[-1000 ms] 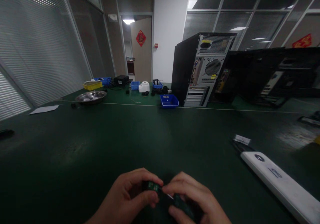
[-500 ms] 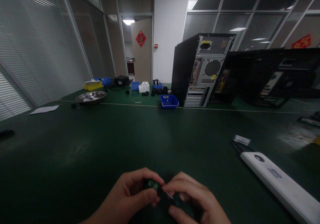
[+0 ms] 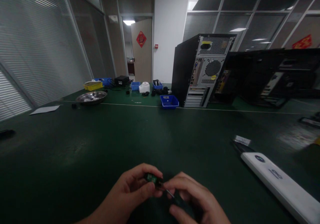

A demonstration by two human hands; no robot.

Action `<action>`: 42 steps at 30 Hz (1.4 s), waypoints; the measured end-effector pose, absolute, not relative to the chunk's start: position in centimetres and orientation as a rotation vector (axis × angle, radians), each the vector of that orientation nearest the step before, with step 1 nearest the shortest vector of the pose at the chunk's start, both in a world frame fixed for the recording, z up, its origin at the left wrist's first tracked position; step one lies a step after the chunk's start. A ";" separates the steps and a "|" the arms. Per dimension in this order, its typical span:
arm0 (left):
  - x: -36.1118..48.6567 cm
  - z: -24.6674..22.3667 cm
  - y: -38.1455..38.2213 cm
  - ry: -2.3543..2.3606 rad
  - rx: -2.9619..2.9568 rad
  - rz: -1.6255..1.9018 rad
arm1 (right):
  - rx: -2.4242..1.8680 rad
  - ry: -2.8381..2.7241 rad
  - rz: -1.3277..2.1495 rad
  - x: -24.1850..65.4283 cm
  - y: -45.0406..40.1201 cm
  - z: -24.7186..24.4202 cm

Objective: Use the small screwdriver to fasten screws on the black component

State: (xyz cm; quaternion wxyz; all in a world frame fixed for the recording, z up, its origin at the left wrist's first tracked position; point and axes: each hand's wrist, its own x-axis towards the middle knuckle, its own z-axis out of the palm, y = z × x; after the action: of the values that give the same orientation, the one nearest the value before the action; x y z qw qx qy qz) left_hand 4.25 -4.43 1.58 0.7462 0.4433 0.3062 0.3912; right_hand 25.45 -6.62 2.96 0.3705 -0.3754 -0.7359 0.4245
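Observation:
In the head view, my left hand (image 3: 133, 190) pinches a small green circuit board (image 3: 151, 178) between thumb and fingers. Closed around a thin tool is my right hand (image 3: 196, 197); the tool looks like a screwdriver (image 3: 170, 193), with a slim metal shaft and a dark handle partly hidden by the fingers. Its shaft points up and left toward the board's right edge, where my right fingertips also are. Whether the tip touches the board, I cannot tell. Both hands are low over the green tabletop (image 3: 140, 140).
A long white device marked 18 (image 3: 280, 180) lies at the right. Farther back stand a blue tray (image 3: 169, 102), a black computer tower (image 3: 186, 67), a metal bowl (image 3: 92, 97) and a yellow basket (image 3: 93, 86). A white paper (image 3: 45, 109) lies at the left.
My left hand has lifted slightly with the circuit board, which has shifted a little up and left. More of the screwdriver's shaft shows. My right hand has hardly moved.

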 end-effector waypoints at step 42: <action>3.8 3.1 -4.8 0.904 1.694 0.892 | -0.935 -1.968 0.956 25.4 -6.5 3.5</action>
State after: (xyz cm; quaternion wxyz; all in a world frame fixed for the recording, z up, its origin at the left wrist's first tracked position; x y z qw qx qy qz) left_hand 3.79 -4.75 3.10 0.4903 0.6973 0.3721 0.3673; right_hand 25.39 -6.45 3.54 0.3721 -0.3646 -0.7678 0.3729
